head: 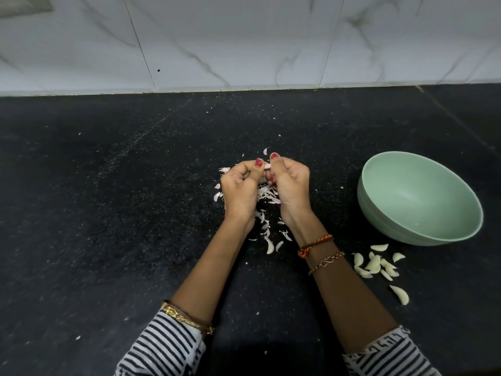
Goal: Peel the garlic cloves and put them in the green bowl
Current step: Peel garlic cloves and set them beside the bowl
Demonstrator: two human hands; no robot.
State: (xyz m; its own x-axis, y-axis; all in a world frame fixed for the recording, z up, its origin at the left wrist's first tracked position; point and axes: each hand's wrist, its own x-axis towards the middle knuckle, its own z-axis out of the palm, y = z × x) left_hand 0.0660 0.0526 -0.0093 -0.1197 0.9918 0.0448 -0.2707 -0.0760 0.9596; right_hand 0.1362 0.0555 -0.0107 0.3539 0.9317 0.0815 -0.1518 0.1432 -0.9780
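My left hand and my right hand meet over the middle of the black counter, thumbs up, fingers curled. Between the two thumbs they pinch a small garlic clove with pinkish skin; most of it is hidden by the fingers. The green bowl stands to the right of my right hand and looks empty inside. Several peeled white cloves lie on the counter just in front of the bowl, with one more clove a little nearer to me.
Loose garlic skins are strewn on the counter under and between my wrists. A white marble-patterned wall rises at the back edge of the black counter.
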